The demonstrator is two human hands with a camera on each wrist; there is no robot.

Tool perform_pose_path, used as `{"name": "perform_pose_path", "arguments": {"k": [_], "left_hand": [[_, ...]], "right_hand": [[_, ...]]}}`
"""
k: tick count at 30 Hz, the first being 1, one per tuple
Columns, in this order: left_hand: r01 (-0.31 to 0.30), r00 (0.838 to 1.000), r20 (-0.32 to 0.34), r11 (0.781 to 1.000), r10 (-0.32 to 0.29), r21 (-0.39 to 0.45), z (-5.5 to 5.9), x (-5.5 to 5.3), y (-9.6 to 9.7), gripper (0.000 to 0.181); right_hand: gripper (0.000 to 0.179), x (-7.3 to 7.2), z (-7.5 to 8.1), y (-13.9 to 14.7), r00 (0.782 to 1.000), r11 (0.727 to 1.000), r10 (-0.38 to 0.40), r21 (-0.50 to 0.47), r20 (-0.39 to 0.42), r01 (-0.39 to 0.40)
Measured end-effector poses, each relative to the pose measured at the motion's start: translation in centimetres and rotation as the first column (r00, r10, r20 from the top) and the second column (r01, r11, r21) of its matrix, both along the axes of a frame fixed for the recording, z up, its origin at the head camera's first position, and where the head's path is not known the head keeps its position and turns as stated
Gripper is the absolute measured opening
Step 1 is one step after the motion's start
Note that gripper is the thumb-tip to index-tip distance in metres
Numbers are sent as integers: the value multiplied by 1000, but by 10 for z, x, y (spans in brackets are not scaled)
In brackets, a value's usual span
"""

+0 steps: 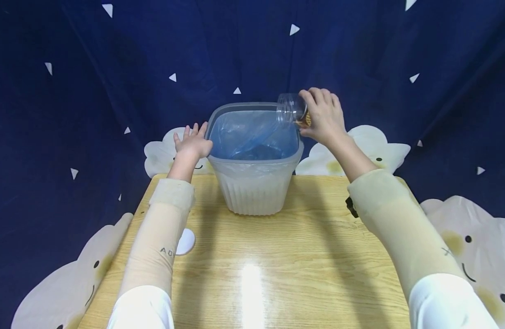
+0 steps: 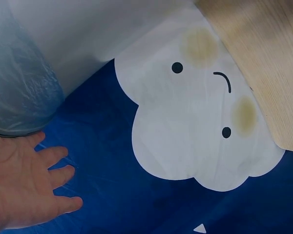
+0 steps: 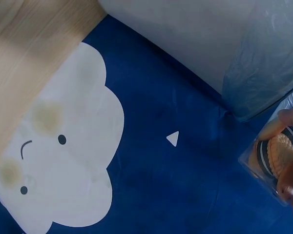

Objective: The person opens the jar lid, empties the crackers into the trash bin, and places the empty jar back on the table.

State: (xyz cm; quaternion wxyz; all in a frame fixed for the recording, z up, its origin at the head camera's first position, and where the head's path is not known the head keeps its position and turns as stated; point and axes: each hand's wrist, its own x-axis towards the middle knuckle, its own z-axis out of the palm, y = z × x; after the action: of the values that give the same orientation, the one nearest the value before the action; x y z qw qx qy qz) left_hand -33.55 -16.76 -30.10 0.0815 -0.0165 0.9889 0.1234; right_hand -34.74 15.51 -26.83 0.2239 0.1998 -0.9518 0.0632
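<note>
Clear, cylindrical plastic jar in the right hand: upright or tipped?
Tipped: in the head view, the clear, cylindrical plastic jar lies sideways in the right hand, mouth toward the white ribbed plastic bin.

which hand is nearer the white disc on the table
Left. The left hand is at the left rim of the bin, beyond the white disc; the right hand is farther off, across the bin, gripping the jar.

Clear jar (image 1: 286, 109), tipped sideways (biscuit-like pieces (image 3: 282, 151) inside), mouth over white bin (image 1: 254, 187), blue-tinted bag (image 1: 244, 130) lining it
</note>
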Motion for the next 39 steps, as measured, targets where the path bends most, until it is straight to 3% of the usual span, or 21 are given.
{"name": "perform_pose_path", "arguments": {"k": [23, 39], "left_hand": [[10, 1000, -3, 1000, -10, 5, -1, -1, 0, 64], [13, 1000, 1, 1000, -13, 5, 2, 2, 2, 64]], "right_hand": [[89, -1, 5, -12, 992, 987, 67, 151, -103, -51], [81, 0, 3, -17, 987, 970, 98, 235, -125, -67]]}}
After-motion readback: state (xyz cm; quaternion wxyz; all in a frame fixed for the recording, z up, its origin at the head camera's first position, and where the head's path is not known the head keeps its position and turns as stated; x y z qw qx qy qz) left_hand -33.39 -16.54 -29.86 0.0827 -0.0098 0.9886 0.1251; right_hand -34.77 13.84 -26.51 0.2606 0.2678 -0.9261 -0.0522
